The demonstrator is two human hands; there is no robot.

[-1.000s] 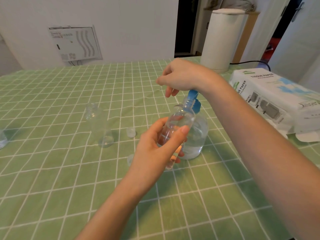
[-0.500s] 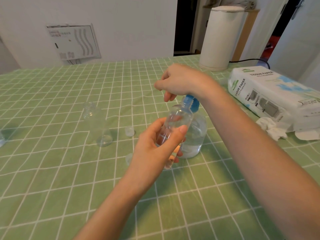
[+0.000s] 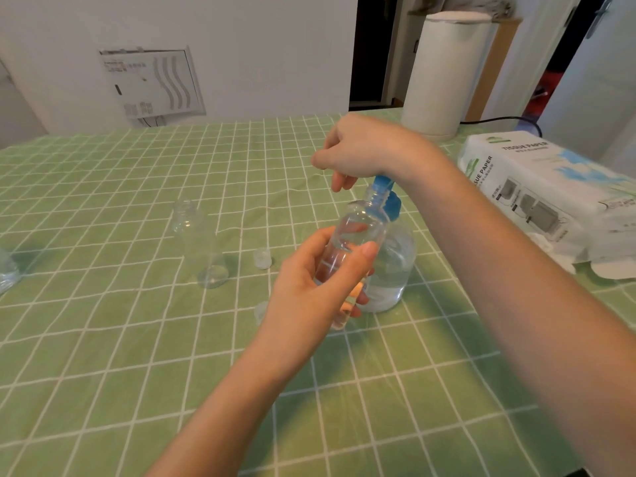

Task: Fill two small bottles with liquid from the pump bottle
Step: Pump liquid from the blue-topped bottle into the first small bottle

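My left hand [image 3: 309, 287] grips a small clear bottle [image 3: 354, 235], tilted with its open neck up against the blue nozzle of the pump bottle [image 3: 392, 266]. The pump bottle stands on the green checked tablecloth, partly filled with clear liquid. My right hand [image 3: 361, 149] sits on top of its blue pump head, fingers curled over it. A second small clear bottle [image 3: 199, 242] stands open and upright to the left. Two small clear caps lie on the cloth, one [image 3: 262, 259] between the bottles, the other [image 3: 260, 311] beside my left wrist.
A pack of tissue paper [image 3: 550, 194] lies at the right edge. A white cylindrical appliance [image 3: 444, 74] with a black cord stands at the back right. Part of another clear object [image 3: 7, 273] shows at the far left. The table [image 3: 103, 339] is draped in green checked cloth.
My right hand went down on the pump head and has come back up. My left hand kept the small bottle at the nozzle.
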